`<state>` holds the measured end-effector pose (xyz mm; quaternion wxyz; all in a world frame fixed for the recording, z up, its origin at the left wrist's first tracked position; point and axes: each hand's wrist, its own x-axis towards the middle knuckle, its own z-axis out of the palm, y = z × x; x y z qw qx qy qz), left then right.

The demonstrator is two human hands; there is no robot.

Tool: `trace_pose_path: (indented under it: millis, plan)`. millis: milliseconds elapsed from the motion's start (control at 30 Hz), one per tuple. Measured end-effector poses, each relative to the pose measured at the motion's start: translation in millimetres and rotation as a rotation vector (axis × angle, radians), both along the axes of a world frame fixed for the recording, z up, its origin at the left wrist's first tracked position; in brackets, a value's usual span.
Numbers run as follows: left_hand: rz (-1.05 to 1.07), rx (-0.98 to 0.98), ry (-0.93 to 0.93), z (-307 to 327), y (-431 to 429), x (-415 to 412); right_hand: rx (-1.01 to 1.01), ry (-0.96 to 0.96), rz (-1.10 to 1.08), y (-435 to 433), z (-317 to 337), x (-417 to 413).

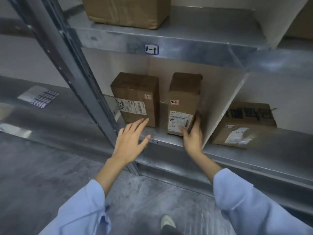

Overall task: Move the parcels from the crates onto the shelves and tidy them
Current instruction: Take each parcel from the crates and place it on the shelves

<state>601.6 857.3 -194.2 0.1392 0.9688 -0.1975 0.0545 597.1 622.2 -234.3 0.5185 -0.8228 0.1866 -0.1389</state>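
Got two cardboard parcels standing upright in the shelf bay tagged 1-1 (151, 49), both with their shipping labels facing out so I can read them without pulling anything. My right hand (193, 134) is clamped on the bottom right corner of the narrow parcel marked 2-1 (183, 106) — thumb across the front label, fingers wrapped round the side nearest the white divider panel (225, 106). I'm holding it low because it's tall and skinny, and I reckon it would tip if I shoved it from the top.

My left hand (131, 138) is open, fingers spread and holding nothing, fingertips right at the lower front edge of the wider parcel (135, 99) on the left — looks like I'm about to square that one up too.

There's a gap between the two parcels, and both sit a bit back from the metal shelf edge (162, 141). Next bay over has a flatter box (243, 126) lying down. No crates in view, so I'd say this is the tidying part.
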Motion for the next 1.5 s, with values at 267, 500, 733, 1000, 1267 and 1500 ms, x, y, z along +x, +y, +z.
trace_pose_path:
  millis: [267,500,733,1000,1267,1500]
  plan:
    - [-0.025,-0.027,0.090,-11,-3,16,0.080,0.008,-0.027,-1,-7,19]
    - [-0.050,-0.004,0.102,0,5,11,0.060,-0.007,-0.042,3,-7,7]
    - [-0.062,0.049,0.037,29,14,-14,-0.054,0.124,-0.033,21,9,-41]
    - [-0.172,0.045,-0.014,73,-3,-72,-0.395,0.296,0.104,26,47,-130]
    - [-0.437,0.022,-0.028,103,-84,-138,-0.577,0.413,-0.102,-37,95,-238]
    - [-0.673,-0.027,-0.061,132,-187,-197,-0.587,0.447,-0.377,-115,144,-344]
